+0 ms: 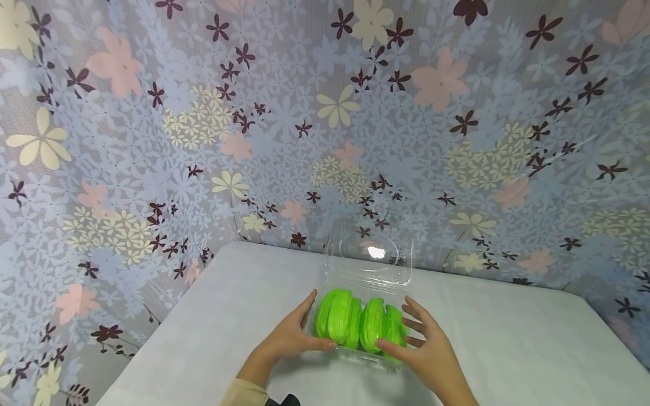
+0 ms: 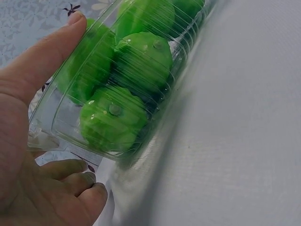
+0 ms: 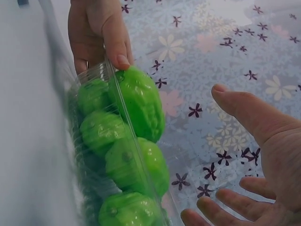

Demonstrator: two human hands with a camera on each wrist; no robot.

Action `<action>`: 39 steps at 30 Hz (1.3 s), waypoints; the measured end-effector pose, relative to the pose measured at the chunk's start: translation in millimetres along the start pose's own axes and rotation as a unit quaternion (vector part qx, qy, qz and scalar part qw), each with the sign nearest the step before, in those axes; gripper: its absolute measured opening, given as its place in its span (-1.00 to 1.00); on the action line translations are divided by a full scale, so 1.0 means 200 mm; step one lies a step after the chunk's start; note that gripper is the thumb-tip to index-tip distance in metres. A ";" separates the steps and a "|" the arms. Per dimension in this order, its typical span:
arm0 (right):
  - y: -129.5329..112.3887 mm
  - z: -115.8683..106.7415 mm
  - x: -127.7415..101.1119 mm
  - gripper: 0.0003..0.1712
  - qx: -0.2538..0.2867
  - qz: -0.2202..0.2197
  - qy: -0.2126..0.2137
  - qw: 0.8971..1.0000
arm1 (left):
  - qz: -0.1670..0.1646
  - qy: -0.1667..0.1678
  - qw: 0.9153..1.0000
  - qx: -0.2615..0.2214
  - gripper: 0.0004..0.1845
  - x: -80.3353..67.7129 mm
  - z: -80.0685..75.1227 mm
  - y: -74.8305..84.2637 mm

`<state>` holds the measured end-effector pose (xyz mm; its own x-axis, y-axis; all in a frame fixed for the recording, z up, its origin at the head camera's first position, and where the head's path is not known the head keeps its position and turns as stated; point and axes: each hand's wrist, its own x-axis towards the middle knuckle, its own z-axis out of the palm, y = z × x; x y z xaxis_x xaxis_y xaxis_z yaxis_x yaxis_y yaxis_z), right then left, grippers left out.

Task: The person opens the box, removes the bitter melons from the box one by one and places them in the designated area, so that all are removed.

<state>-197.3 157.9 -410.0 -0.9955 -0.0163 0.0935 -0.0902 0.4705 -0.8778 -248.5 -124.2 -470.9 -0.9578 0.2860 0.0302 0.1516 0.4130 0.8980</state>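
A clear plastic clamshell box [image 1: 363,356] stands on the white table, its hinged lid [image 1: 368,264] raised at the back. Several bright green, ridged, oblong vegetable-like pieces [image 1: 339,318] lie side by side in it; short stem stubs show through the wall in the left wrist view. My left hand [image 1: 289,335] grips the box's left end, the thumb [image 2: 56,49] at the near rim and the other fingers round the side. At the right end my right hand [image 1: 429,349] is spread, thumb and fingers apart; in the right wrist view it [image 3: 263,174] holds nothing.
A white-covered table [image 1: 244,299] extends to both sides of the box. Behind it rises a wall with a flowered covering [image 1: 284,141], close to the raised lid. A dark wrist strap piece [image 1: 286,400] shows by the left sleeve [image 1: 246,393].
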 end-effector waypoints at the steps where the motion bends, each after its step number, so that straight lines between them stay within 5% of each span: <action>1: -0.01 0.01 0.00 0.21 0.002 -0.001 -0.001 1.000 | -0.001 0.001 1.000 -0.001 0.34 0.00 0.00 0.00; 19: -0.07 0.15 0.02 0.07 0.074 -0.011 -0.013 0.997 | -0.002 -0.005 1.000 -0.004 0.32 0.00 -0.01 0.01; 39: -0.14 0.23 0.05 0.09 0.044 -0.009 -0.007 0.999 | -0.008 -0.003 1.000 -0.004 0.33 0.00 -0.01 0.01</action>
<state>-206.3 105.0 -406.4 -0.9939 -0.0361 0.1038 -0.1096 0.3915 -0.9136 -248.3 -126.1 -468.4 -0.9585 0.2847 0.0129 0.1340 0.4104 0.9020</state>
